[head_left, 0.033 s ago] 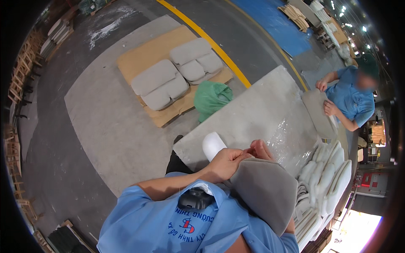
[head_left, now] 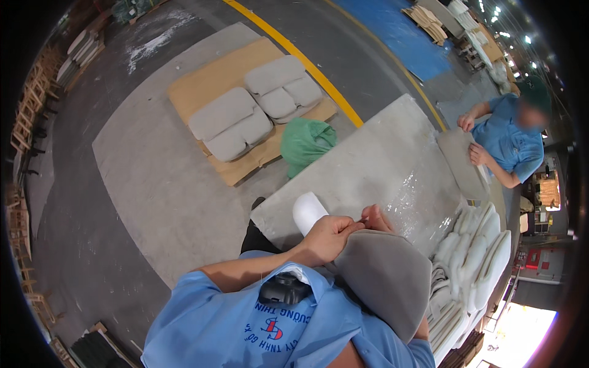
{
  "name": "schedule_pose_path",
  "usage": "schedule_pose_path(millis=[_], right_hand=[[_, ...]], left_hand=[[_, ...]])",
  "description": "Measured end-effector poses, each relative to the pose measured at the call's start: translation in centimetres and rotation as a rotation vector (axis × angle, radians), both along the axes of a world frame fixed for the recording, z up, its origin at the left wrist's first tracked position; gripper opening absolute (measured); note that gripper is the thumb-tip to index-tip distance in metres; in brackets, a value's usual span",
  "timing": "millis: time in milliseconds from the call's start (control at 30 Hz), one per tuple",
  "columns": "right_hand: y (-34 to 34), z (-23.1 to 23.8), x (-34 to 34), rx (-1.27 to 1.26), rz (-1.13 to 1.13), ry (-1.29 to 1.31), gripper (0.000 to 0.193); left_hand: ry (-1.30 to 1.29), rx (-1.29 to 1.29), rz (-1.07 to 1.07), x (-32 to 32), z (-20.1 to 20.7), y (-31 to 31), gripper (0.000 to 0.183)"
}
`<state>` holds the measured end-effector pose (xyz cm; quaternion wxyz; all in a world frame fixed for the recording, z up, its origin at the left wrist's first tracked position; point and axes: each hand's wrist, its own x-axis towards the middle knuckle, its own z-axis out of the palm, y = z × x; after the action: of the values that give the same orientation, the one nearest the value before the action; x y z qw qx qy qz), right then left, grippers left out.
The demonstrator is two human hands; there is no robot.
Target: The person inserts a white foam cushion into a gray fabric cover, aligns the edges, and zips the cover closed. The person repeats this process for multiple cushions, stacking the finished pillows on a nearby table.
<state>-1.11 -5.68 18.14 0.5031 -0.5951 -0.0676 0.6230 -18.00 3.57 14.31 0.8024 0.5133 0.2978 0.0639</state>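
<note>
A grey fabric-covered cushion (head_left: 386, 276) leans upright against my front, its top edge up by my hands. With thumb and fingers pinched together, my left hand (head_left: 328, 238) grips the edge at the cushion's upper left corner. My right hand (head_left: 375, 219) reaches up from behind the cushion and meets the left at that same edge, its fingers closed there. The cushion hides most of my right hand and forearm. A white roll or tube (head_left: 308, 208) lies on the pale table (head_left: 368, 165), just beyond my left hand.
White padded pieces (head_left: 475, 251) are stacked at the right. Across the table, a co-worker in a blue shirt (head_left: 506, 138) handles a grey cushion piece (head_left: 463, 161). Grey cushions (head_left: 230, 122) lie on cardboard (head_left: 190, 92) on the floor, near a green bag (head_left: 307, 142).
The fingers of my right hand have shifted slightly at the cushion's edge. Everything else looks the same.
</note>
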Motion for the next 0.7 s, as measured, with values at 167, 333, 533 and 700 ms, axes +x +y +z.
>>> schedule_pose_path(millis=[167, 333, 533, 700], right_hand=[[-2.1, -1.3, -3.5, -0.234, -0.118, -0.219, 0.042], [-2.9, 1.1, -2.7, -0.069, 0.008, -0.058, 0.030], [-4.9, -3.4, 3.1, 0.206, 0.065, 0.297, 0.017], [-2.8, -1.9, 3.4, 0.268, 0.135, 0.279, 0.017]], left_hand=[[-0.109, 0.173, 0.236, 1.4, -1.4, -1.6, 0.021], [-0.001, 0.263, 0.216, 0.1, -0.7, 0.1, 0.016], [-0.141, 1.416, -0.436, -2.8, -2.8, 2.6, 0.040], [-0.122, 1.370, -0.803, -1.7, -3.4, 3.6, 0.038]])
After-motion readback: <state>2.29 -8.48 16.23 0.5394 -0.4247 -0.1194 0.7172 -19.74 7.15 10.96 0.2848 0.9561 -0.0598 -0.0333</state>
